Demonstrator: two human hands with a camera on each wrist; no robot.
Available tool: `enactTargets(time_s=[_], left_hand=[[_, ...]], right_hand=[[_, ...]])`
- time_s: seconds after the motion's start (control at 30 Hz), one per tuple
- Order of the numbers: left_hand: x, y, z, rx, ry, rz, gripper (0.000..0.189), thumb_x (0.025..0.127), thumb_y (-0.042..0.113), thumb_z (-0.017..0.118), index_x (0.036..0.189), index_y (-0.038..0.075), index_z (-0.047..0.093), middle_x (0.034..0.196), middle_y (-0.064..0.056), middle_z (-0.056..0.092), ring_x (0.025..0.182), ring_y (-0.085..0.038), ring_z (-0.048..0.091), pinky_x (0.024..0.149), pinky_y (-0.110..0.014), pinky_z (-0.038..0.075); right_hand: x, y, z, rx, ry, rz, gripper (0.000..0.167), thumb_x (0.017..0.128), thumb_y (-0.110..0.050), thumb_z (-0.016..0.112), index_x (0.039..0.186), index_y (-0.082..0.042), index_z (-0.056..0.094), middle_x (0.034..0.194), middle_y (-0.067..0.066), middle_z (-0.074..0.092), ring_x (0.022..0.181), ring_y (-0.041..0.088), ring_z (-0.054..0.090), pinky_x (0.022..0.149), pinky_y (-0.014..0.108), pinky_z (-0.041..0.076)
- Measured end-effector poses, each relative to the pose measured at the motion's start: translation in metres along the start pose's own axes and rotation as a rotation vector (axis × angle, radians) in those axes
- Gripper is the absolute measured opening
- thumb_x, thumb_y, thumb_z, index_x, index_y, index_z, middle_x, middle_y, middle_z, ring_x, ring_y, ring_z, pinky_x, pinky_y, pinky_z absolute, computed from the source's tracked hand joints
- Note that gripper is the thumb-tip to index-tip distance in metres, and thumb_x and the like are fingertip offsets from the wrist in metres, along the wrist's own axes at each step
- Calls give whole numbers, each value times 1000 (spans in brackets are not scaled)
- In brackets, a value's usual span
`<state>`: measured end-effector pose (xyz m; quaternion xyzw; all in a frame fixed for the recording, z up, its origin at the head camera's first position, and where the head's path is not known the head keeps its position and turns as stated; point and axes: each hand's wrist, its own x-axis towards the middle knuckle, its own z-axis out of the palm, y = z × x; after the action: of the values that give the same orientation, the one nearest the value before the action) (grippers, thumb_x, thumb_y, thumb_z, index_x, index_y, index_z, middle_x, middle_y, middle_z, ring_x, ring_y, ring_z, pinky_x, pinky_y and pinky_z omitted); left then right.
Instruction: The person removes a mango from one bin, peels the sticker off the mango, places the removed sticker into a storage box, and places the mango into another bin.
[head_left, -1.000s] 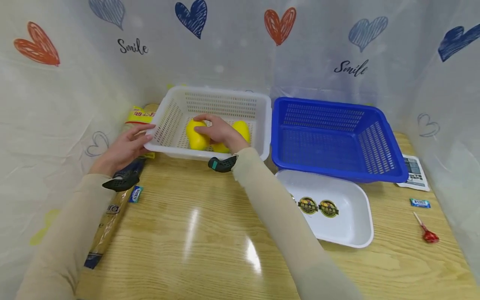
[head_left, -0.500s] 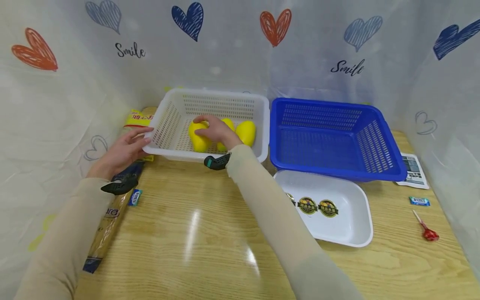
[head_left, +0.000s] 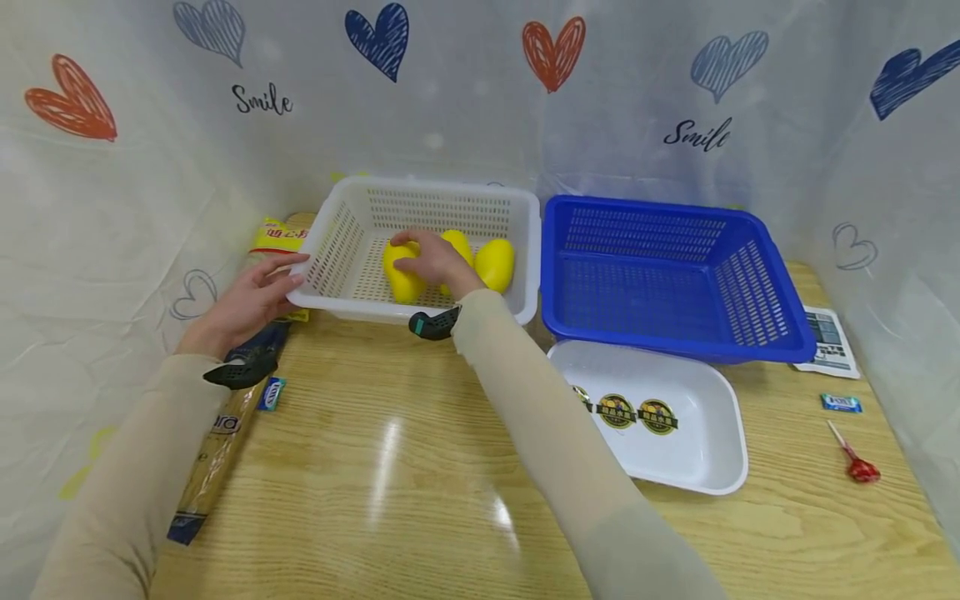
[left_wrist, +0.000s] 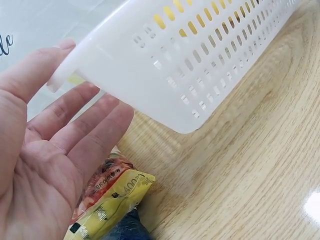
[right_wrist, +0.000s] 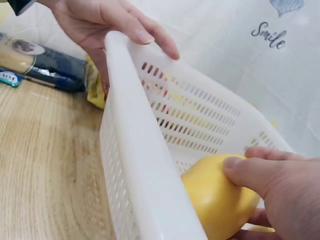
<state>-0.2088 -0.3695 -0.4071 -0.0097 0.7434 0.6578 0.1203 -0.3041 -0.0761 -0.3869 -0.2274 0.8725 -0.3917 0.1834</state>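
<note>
A white plastic basket stands at the back left with several yellow mangoes inside. My right hand reaches into it and grips the leftmost mango, thumb on one side and fingers round the other; the right wrist view shows this mango close to the front wall. Partly behind the hand lies another mango, and a further mango sits at the basket's right end. At the left end my left hand holds the rim, with its thumb on top and its fingers beneath.
A blue basket adjoins on the right. In front of it lies a white tray with round stickers. A lollipop, small wrapped candy and white packet are at right. Food packages line the left side.
Inside the basket the mangoes have shifted: the gripped one slightly right, the others right and apart. My right hand keeps its grip, and the left hand stays on the rim.
</note>
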Motion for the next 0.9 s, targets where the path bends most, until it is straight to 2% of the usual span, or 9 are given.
enactTargets(time_s=[0.2, 0.33, 0.47, 0.63, 0.8, 0.9], left_hand=[[0, 1, 1, 23, 1, -1, 54, 101, 27, 52, 152, 17, 34, 148, -10, 34, 110, -8, 58, 90, -26, 52], [-1, 2, 2, 21, 2, 0, 54, 101, 27, 52, 151, 17, 34, 147, -11, 36, 110, -8, 58, 90, -27, 52], [-1, 2, 1, 31, 8, -5, 54, 101, 27, 53, 151, 17, 34, 146, -10, 38, 109, -8, 58, 90, -27, 52], [-1, 1, 0, 47, 10, -12, 55, 101, 28, 52, 152, 18, 33, 146, -9, 38, 109, -7, 58, 89, -26, 52], [-1, 2, 0, 59, 16, -21, 56, 101, 29, 53, 152, 19, 33, 147, -10, 38, 109, -7, 58, 90, -26, 52], [-1, 2, 0, 52, 15, -25, 56, 101, 28, 53, 152, 18, 33, 147, -10, 38, 109, -7, 59, 90, -27, 52]], right_hand=[[1, 2, -3, -37, -142, 2, 42, 99, -25, 57, 141, -22, 52, 151, 0, 40, 133, 19, 37, 113, 36, 27], [1, 3, -4, -47, -180, 23, 42, 99, -24, 58, 141, -23, 51, 152, 0, 39, 133, 19, 36, 114, 36, 26], [2, 3, -3, -68, -213, 32, 45, 99, -23, 59, 142, -21, 49, 153, 2, 37, 129, 21, 38, 110, 35, 32], [2, 3, -2, -74, -226, 64, 46, 99, -22, 59, 144, -22, 48, 151, 2, 40, 123, 21, 41, 106, 34, 35], [2, 5, -3, -74, -209, 75, 45, 98, -21, 61, 141, -23, 50, 150, 2, 41, 124, 20, 40, 110, 36, 32], [3, 7, -4, -75, -214, 71, 45, 97, -20, 61, 141, -23, 51, 150, 2, 40, 125, 21, 40, 108, 36, 34]])
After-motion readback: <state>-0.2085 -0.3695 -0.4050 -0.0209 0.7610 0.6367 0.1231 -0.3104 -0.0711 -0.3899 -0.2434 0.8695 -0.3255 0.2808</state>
